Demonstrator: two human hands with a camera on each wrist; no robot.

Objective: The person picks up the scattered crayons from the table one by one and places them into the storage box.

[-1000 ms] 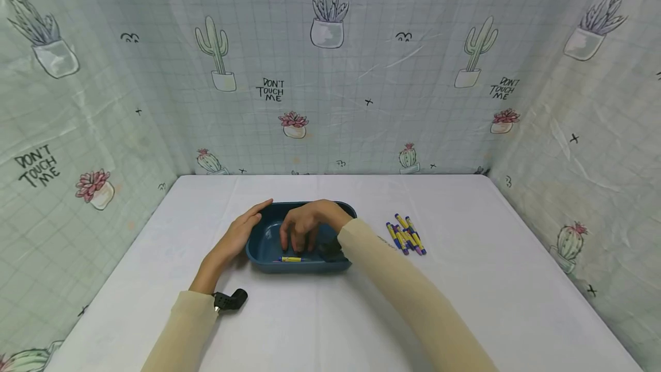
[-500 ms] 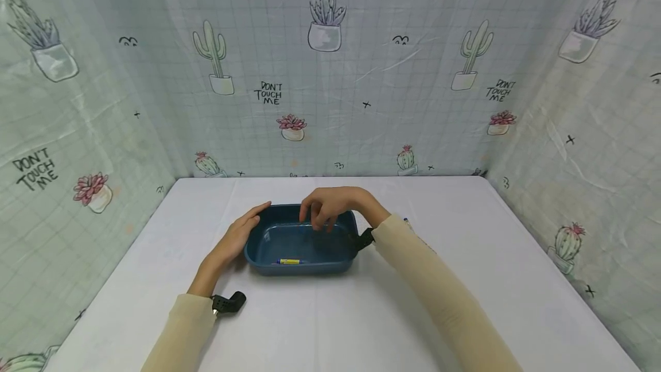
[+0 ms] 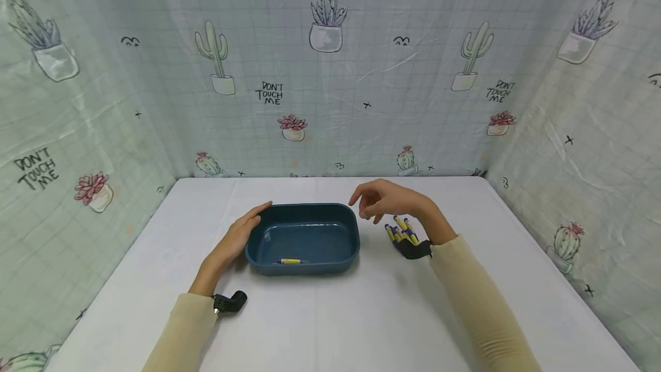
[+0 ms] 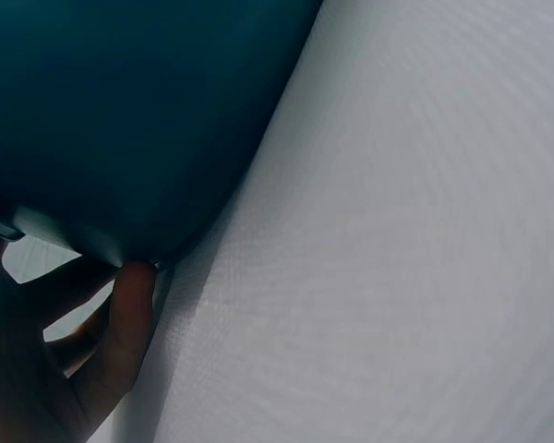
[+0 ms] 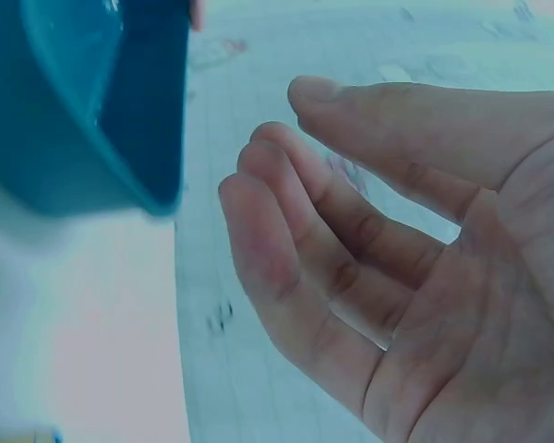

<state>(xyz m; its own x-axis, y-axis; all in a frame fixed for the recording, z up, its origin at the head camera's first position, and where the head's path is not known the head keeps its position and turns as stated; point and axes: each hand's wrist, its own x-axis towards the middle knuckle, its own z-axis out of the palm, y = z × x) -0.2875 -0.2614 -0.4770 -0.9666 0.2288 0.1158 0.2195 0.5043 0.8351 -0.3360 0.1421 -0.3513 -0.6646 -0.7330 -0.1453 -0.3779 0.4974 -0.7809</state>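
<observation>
Right hand [image 3: 389,197] had moved from above the blue bin [image 3: 315,269] to just beyond its right end, loosely bent, thumb apart, leaving it free, I judged. Left hand [image 3: 240,237] rested extended fingers on the left end; one crayon [image 3: 290,261] lay inside, near side, the crayon pile [image 3: 411,233] outside, right.

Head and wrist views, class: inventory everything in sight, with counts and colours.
Tray: one, blue, on the table.
Loose crayon: one, mostly yellow, inside the tray at the near side.
Crayon pile: several, partly hidden, yellow and blue, right of the tray.
Table: one, white, under the tray and pile.
Cactus-print backdrop: one, grey-green, behind and beside the table.
Wrist devices: two, black, one per wrist.
Sleeves: two, cream, entering from the bottom edge.
Left hand: one, bare, touching the tray's left end.
Right hand: one, bare, raised right of the tray, holding nothing.
</observation>
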